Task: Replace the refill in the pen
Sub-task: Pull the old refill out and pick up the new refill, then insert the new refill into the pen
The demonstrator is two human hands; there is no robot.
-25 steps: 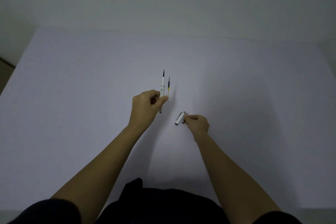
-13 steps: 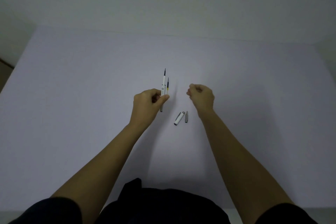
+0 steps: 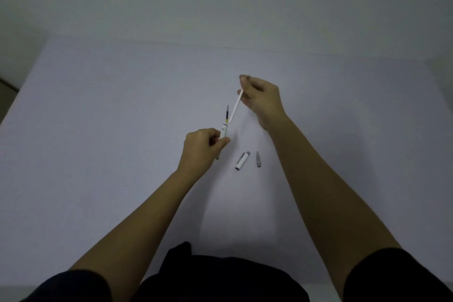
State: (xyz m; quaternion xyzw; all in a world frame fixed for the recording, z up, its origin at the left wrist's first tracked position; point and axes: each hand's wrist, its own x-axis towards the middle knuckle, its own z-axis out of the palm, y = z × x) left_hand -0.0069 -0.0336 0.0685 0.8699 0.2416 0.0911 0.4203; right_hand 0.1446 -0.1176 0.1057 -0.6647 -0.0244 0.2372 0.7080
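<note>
My left hand (image 3: 202,148) is closed around the white pen barrel (image 3: 223,131), which points away from me. My right hand (image 3: 262,98) pinches the top of a thin white refill (image 3: 235,106) that slants down to the barrel's open end; whether its lower end is still inside is unclear. A second refill (image 3: 227,112) with a dark tip and a yellow band lies on the table just beyond the barrel. The white pen cap (image 3: 242,160) and the small metal tip cone (image 3: 258,159) lie side by side on the table between my forearms.
All of it sits on a wide pale table (image 3: 98,130) against a plain wall. My dark clothing (image 3: 220,277) shows along the near edge.
My right hand left the cap and tip cone on the table, moved up to the barrel's front and drew the white refill out, up and to the right. My left hand stayed in place.
</note>
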